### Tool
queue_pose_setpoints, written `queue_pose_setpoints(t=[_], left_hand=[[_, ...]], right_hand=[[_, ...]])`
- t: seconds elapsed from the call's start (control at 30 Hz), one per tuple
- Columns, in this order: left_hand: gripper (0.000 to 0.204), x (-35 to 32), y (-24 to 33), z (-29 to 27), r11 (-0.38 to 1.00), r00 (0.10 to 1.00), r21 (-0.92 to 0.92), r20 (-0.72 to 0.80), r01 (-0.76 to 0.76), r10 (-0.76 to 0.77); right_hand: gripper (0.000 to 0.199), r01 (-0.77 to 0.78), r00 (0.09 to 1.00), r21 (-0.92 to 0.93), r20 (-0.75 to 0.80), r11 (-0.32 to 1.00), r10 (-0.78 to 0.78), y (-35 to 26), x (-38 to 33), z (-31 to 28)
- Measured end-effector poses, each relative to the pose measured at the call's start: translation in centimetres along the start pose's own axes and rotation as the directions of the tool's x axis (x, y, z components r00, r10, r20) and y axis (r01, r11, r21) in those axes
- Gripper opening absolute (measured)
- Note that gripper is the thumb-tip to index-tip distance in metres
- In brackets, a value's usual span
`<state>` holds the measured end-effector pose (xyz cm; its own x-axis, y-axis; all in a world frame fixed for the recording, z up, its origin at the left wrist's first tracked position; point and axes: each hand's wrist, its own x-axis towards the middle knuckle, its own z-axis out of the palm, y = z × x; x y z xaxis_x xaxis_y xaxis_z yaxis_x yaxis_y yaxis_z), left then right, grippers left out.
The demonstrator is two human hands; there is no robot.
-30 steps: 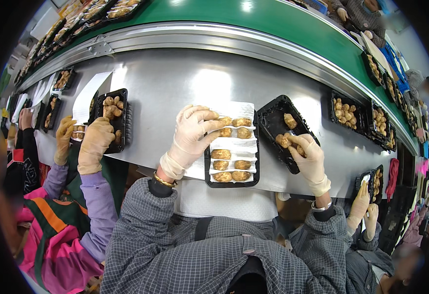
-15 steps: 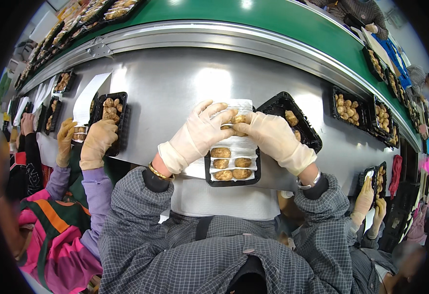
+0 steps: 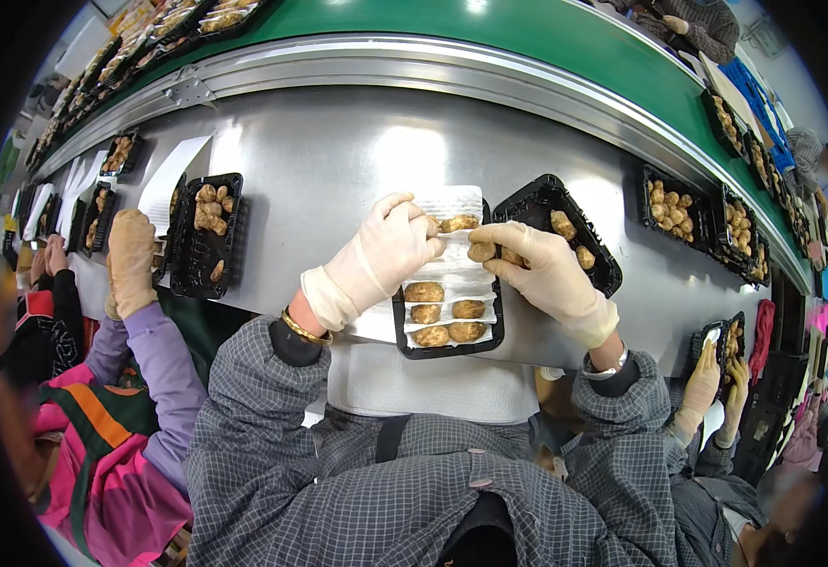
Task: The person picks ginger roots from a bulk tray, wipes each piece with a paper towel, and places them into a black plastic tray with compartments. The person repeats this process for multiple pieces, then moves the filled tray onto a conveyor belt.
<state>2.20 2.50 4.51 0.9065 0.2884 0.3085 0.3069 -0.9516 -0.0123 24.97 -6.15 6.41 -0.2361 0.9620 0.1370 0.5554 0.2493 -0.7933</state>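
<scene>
In front of me a black plastic tray [image 3: 452, 353] holds rows of small brown, potato-like tubers [image 3: 466, 332] in folds of white paper [image 3: 466, 278]. My gloved left hand [image 3: 385, 241] is at the tray's upper left, fingers curled in beside a tuber in the far row; what they pinch is hidden. Over the tray's right edge, my gloved right hand [image 3: 551, 269] has a brown tuber [image 3: 481, 252] at its fingertips, with another partly under the fingers. Just right of it, a second black tray [image 3: 534, 196] stands tilted with a few loose tubers inside.
Beyond the steel table [image 3: 319, 151] runs a green conveyor belt [image 3: 367, 21] behind a metal rail. More filled trays [image 3: 671, 210] stand at the right. On the left, a co-worker's gloved hand [image 3: 132, 260] is beside a tray [image 3: 208, 236]; another co-worker's hands [image 3: 702, 383] are at the right.
My hands have drawn apart over the far row. The right has moved slightly right with a tuber at its fingertips; the left has curled its fingers. The left co-worker's hand has left the loose-tuber tray.
</scene>
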Motion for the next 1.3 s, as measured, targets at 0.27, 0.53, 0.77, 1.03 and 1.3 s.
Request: queue_pose_setpoints(t=[0.27,0.53,0.77,1.03,1.3], left_hand=[[0.02,0.0,-0.1,-0.2,0.999,1.0,-0.053,0.026,-0.004,0.006],[0.025,-0.3,-0.6,0.8,0.937,0.991,-0.333,-0.036,0.109,-0.128],[0.033,-0.6,-0.7,0.5,0.864,0.975,-0.465,-0.013,0.191,-0.222],[0.033,-0.5,-0.7,0.5,0.871,0.978,-0.461,-0.024,0.172,-0.206],[0.031,-0.4,-0.5,0.5,0.88,0.979,-0.454,-0.074,0.137,-0.191]], right_hand=[[0.029,-0.118,0.99,-0.154,0.058,0.981,0.129,-2.5,-1.8,0.0],[0.028,-0.099,0.994,-0.176,0.033,0.979,0.106,-2.5,-2.1,0.1],[0.029,-0.232,0.97,-0.133,0.037,0.964,0.239,-2.3,-2.5,1.4],[0.024,-0.038,0.997,-0.302,-0.078,0.953,0.015,-2.0,-3.0,2.8],[0.02,0.125,0.991,-0.496,0.019,0.859,-0.133,-1.5,-3.1,2.5]])
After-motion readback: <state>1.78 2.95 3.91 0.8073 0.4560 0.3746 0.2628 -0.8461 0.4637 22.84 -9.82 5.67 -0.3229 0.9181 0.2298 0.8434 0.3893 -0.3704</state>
